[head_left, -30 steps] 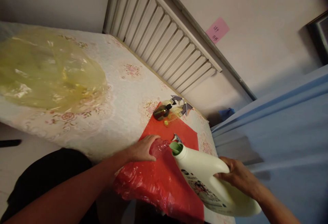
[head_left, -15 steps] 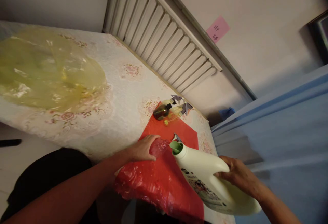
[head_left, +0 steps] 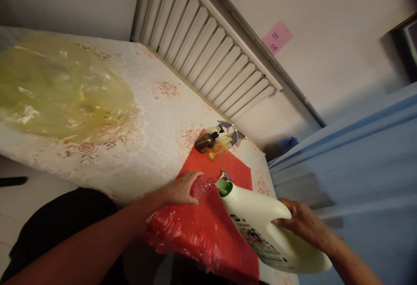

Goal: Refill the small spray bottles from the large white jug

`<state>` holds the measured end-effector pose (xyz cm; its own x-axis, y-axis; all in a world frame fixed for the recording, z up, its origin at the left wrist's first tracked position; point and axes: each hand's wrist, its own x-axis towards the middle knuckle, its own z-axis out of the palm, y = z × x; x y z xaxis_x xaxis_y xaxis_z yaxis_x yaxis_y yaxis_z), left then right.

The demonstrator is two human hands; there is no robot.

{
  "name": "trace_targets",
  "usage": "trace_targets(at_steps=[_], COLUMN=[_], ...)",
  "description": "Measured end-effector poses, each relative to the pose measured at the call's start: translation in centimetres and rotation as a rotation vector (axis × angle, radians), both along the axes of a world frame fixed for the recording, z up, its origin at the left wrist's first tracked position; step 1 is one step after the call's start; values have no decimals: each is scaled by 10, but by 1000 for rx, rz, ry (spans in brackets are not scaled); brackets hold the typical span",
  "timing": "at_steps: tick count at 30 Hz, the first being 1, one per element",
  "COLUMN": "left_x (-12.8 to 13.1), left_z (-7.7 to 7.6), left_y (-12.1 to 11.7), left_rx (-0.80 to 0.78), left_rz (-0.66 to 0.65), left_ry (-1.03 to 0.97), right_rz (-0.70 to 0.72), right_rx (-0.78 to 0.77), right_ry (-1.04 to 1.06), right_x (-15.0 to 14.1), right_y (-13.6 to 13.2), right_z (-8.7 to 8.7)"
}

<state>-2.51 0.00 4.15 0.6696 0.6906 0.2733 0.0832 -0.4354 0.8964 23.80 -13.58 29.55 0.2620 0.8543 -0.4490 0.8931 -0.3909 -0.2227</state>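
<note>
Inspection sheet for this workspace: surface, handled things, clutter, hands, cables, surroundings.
Surface: whitish floral-patterned tablecloth, partly covered by a wrinkled red plastic sheet.
Handled things: small see-through plastic bottle; large pale-cream plastic jug, tilted, its green spout by the bottle's neck. Contact and flow: cannot tell.
Clutter: translucent yellow plastic bag; dark glossy rounded bottle on the sheet.
Hands: left hand grips the small bottle; right hand grips the jug.
Cables: nothing seen.
Surroundings: off-white ribbed radiator, pink paper note on the wall, light-blue fabric curtain.

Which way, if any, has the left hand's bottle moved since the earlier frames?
No: the bottle in the left hand shows no visible shift against the radiator.
</note>
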Motion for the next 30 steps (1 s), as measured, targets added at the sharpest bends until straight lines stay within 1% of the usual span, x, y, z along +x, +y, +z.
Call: trace_targets(at_steps=[13,21,30], left_x=[0,-2,0], left_z=[0,6,-2], left_y=[0,-2,0], left_rx=[23,12,24], left_rz=[9,8,6], left_ry=[7,17,-2], right_rz=[6,0,-6], right_rx=[-4,-11,-6], right_ry=[-2,22,35], right_x=[-1,-3,0], right_y=[0,0,0], right_z=[0,2,1])
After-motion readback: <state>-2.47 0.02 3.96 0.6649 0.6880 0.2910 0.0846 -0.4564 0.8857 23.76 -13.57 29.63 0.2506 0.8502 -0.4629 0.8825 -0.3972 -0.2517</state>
